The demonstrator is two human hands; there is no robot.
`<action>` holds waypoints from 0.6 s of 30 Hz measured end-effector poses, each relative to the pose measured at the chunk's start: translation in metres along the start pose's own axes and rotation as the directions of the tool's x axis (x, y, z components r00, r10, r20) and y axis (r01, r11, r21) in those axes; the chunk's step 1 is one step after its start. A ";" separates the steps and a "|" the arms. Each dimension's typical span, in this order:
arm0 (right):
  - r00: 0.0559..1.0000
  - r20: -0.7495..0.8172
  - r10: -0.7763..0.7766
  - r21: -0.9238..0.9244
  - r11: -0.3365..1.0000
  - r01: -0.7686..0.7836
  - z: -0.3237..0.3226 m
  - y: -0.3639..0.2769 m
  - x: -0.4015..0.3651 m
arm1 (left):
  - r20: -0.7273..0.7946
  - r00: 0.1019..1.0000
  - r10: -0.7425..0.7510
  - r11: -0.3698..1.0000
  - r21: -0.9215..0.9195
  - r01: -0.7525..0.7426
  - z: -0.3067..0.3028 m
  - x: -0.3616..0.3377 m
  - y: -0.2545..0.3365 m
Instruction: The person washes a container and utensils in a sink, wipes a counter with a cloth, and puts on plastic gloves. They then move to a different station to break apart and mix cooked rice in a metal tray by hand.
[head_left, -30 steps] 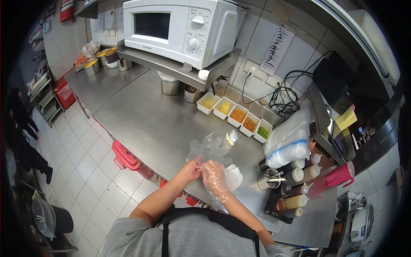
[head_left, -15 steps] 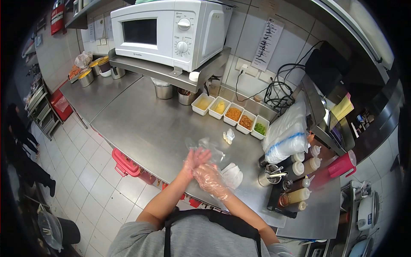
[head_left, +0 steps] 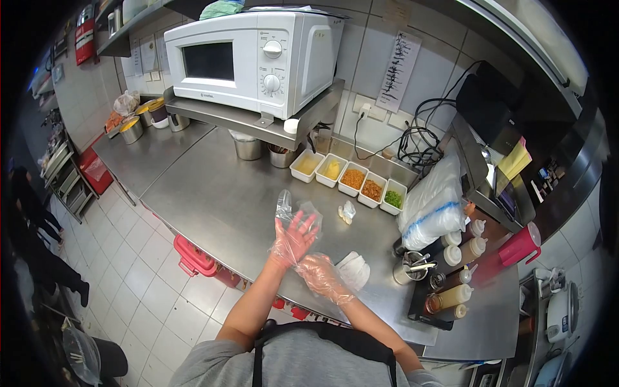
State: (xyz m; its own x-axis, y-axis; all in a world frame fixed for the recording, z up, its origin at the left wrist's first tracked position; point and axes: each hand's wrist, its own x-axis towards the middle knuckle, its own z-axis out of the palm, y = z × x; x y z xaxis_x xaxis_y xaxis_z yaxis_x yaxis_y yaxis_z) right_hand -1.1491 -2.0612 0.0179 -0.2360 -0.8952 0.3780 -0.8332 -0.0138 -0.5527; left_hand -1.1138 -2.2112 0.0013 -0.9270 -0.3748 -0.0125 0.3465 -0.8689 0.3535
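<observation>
Over the steel counter (head_left: 213, 187), my left hand (head_left: 292, 241) has its fingers spread, palm up, inside a clear plastic glove (head_left: 284, 205) whose loose finger tips stand out past mine. My right hand (head_left: 324, 276), also in a clear glove, is closed on the cuff of that glove at my left wrist. A folded white cloth (head_left: 353, 271) lies just right of my right hand. Farther back is a small crumpled white wad (head_left: 347, 211).
White tubs (head_left: 353, 178) of yellow, orange and green food line the back. A microwave (head_left: 251, 61) sits on a raised shelf. Squeeze bottles (head_left: 454, 295), a pink jug (head_left: 520, 244) and a metal cup of utensils (head_left: 411, 267) stand right. A person (head_left: 39, 200) is far left.
The clear glove has gone from loose beside my left hand to around its fingers and palm. My right hand has pulled its cuff toward my left wrist. The view has shifted slightly.
</observation>
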 end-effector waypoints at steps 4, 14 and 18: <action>0.989 0.005 -0.149 -0.081 0.985 0.149 -0.014 -0.009 0.010 | -0.228 0.972 0.061 0.992 0.121 -0.034 -0.018 0.012 -0.005; 0.968 0.038 -0.248 -0.081 0.965 0.251 -0.003 -0.013 0.016 | -0.116 0.991 0.070 0.853 0.523 0.001 -0.020 0.011 0.004; 0.971 0.074 -0.226 -0.102 0.967 0.232 0.003 -0.010 0.018 | -0.214 0.967 0.141 0.708 0.704 0.053 -0.049 0.030 0.000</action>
State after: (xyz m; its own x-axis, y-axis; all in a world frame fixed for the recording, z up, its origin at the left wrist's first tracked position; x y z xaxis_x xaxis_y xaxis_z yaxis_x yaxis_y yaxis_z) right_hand -1.1436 -2.0786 0.0284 -0.0045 -0.8994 0.4372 -0.9119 -0.1757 -0.3708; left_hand -1.1343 -2.2379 -0.0446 -0.8164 -0.5542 -0.1625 0.0957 -0.4073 0.9082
